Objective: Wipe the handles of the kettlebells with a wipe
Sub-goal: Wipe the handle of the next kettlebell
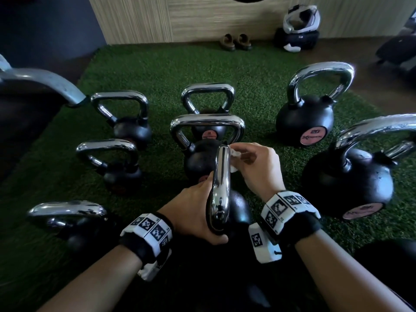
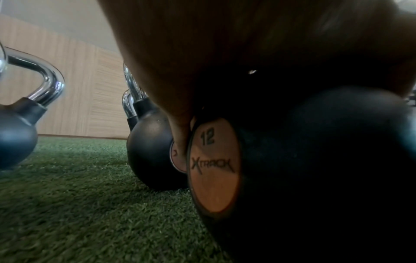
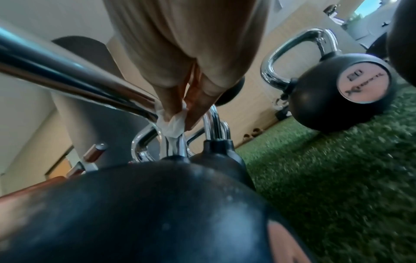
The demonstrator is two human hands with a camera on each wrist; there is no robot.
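The left hand (image 1: pixel 193 212) grips the nearest kettlebell's (image 1: pixel 238 210) chrome handle (image 1: pixel 220 188); the right hand (image 1: pixel 258 167) pinches a white wipe (image 1: pixel 231 154) against its far end.

Green turf floor (image 1: pixel 157 70), wood-panelled wall (image 1: pixel 202 16)

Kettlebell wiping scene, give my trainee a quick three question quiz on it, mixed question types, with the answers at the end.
1. True or false: the left hand grips the near kettlebell's handle.
2. The right hand pinches: A) a spray bottle B) a white wipe C) nothing.
3. What number is printed on the near kettlebell's label?

Key: 1 true; 2 B; 3 twelve.
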